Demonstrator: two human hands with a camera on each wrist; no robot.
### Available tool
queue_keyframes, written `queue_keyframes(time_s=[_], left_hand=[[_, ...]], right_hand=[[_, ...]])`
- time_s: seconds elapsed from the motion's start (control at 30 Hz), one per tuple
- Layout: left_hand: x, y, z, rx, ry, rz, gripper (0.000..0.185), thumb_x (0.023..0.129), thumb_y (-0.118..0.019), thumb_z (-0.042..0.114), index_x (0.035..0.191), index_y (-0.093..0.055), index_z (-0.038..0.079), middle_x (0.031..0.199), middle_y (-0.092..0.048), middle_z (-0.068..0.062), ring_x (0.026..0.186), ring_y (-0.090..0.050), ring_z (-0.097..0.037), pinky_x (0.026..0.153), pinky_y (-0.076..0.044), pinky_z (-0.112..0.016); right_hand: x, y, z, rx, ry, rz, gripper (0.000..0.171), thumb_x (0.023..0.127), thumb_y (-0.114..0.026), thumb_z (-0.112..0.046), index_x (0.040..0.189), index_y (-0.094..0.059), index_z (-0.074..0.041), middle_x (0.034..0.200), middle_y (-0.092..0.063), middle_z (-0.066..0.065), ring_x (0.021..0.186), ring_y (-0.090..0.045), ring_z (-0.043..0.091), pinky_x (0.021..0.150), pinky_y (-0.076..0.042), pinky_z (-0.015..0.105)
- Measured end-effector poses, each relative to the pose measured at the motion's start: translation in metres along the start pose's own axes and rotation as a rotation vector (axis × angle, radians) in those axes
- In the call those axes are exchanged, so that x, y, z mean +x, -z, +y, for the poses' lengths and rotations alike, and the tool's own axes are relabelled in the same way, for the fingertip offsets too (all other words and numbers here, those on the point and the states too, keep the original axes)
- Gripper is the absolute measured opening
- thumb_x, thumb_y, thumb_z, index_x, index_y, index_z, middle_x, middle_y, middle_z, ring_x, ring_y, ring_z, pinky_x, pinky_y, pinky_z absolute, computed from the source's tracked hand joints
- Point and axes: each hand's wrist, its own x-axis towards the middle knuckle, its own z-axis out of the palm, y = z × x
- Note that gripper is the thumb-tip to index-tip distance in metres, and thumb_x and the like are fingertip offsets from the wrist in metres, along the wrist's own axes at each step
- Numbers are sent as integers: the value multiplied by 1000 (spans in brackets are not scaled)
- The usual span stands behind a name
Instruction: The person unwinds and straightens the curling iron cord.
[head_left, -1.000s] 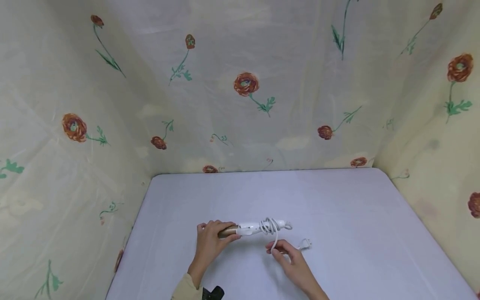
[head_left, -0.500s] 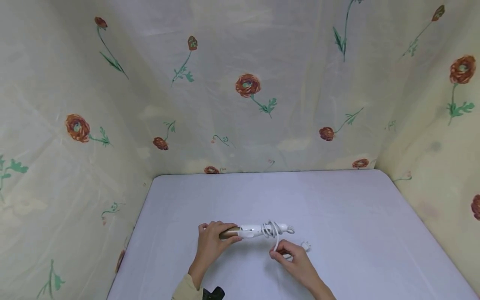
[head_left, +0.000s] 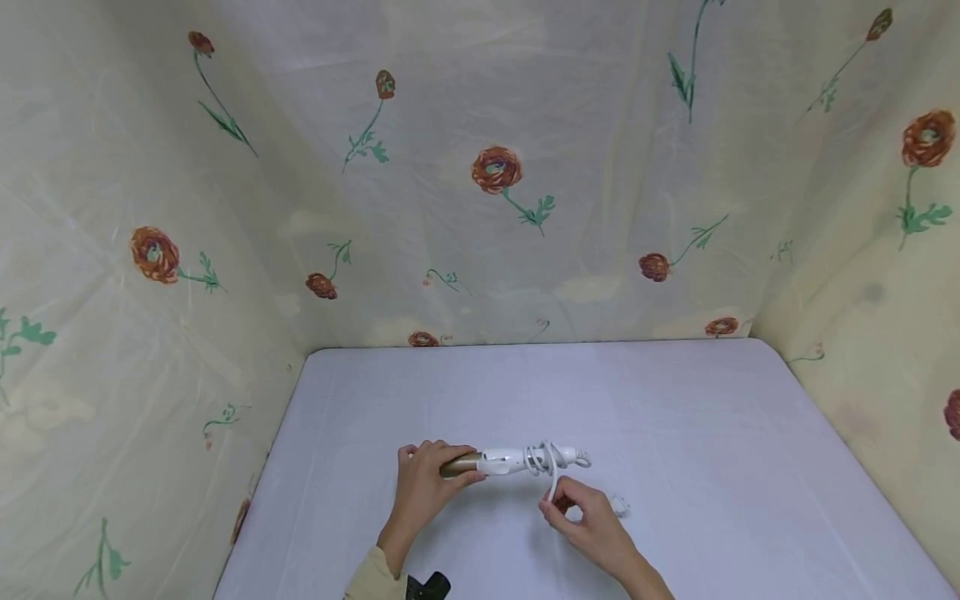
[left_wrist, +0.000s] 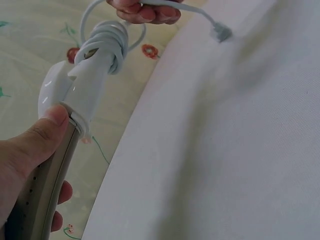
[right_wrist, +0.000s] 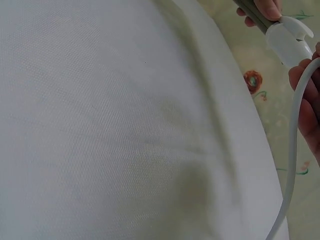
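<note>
Pointing its barrel (head_left: 461,464) left, the iron (head_left: 504,461) runs crosswise.

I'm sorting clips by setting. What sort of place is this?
Possibly a screened-off work or filming booth; the wider room isn't shown. Flower-printed sheeting rises around three sides of a pale tabletop, over which the left hand holds a corded appliance.

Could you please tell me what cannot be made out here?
Head: one end of the barrel, hidden by the left hand.
Head: part of the cord near the plug, behind the right hand.
Left wrist: the plug's details, blurred.
Right wrist: part of the right hand, cut off by the right edge.
</note>
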Motion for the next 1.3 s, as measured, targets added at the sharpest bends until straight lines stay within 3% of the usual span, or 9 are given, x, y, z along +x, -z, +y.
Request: queue_keyframes(time_s=[0.2, 0.37, 0.53, 0.63, 0.8, 1.3], left_hand=[[0, -1, 0, 2, 5, -16, 44, 67, -73, 56, 102, -74, 30, 81, -70, 9, 71, -54, -7, 81, -33, -45], [-1, -2, 0, -1, 6, -16, 44, 67, -72, 58, 102, -73, 32, 81, -71, 8, 71, -55, -7, 81, -33, -44], [-2, -2, -2, -4, 9, -18, 45, 67, -69, 60, 101, -74, 31, 80, -70, 8, 71, -54, -7, 81, -33, -45], [-3, -2, -2, -4, 8, -18, 45, 66, -71, 59, 101, -74, 31, 80, -70, 8, 71, -54, -7, 82, -33, -46], [-3, -3, -3, -1, -6, -15, 45, 66, -72, 59, 102, -74, 31, 79, -70, 8, 70, -54, -6, 81, -32, -46], [-4, -1, -3, 7, 1, -40, 46, 67, -72, 58, 104, -73, 30, 80, -69, 11, 71, -54, -7, 83, -33, -49]], right_hand=[[4, 3, -17, 4, 96, -4, 19, 82, -63, 10, 81, -58, -9, 68, -60, -4, 60, -57, 8, 54, -46, 22], [3, 4, -16, -22, 148, 13, 25, 84, -59, 13, 81, -55, -12, 64, -53, -2, 58, -49, 2, 51, -41, 17], [6, 9, -24, -60, 95, 11, 25, 86, -56, 11, 80, -53, -13, 61, -47, -1, 57, -39, -4, 50, -36, 14], [4, 7, -13, -85, 66, 10, 25, 88, -56, 8, 80, -53, -15, 61, -46, -4, 57, -35, -6, 48, -33, 14], [2, 4, 3, -113, 68, -18, 21, 91, -57, 2, 81, -53, -17, 64, -45, -11, 57, -35, -8, 47, -34, 14], [22, 32, 0, -192, 70, -131, 22, 94, -57, -9, 75, -52, -21, 62, -38, -19, 54, -31, -8, 46, -30, 14]])
